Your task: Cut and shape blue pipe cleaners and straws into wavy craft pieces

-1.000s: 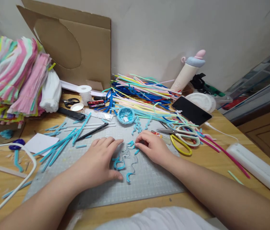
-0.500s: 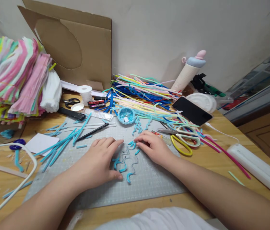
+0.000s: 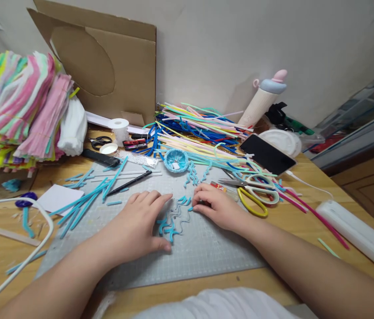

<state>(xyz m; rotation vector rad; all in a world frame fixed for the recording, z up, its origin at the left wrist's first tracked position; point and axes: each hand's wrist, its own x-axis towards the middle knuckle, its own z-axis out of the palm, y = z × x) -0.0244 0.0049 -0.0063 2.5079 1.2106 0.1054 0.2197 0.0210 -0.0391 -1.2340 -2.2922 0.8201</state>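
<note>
Wavy pipe cleaners [image 3: 175, 217] with bare wire middles and blue fuzzy ends lie side by side on the grey cutting mat [image 3: 206, 257]. At their right, my right hand [image 3: 218, 206] has thumb and forefinger closed on the blue tip of one of them. My left hand [image 3: 138, 221] is open on the left side, thumb and fingers spread around the wavy pieces without gripping any. Just beyond them sit a round blue fuzzy bowl shape [image 3: 175, 161] with a small white tag inside, and curly blue pieces [image 3: 191, 173].
Straight blue pipe cleaner lengths [image 3: 85, 201] and a black pen-like tool [image 3: 129, 182] lie left on the mat. Scissors [image 3: 256, 188] and a phone [image 3: 268, 154] are at right. Behind are a coloured pipe cleaner pile [image 3: 200, 128] and cardboard [image 3: 130, 66]. A white cable [image 3: 45, 217] loops at left.
My right hand has moved slightly right and down. The nearest wavy pipe cleaner's lower end has shifted up and left, closer to the others. My left hand is nearly still.
</note>
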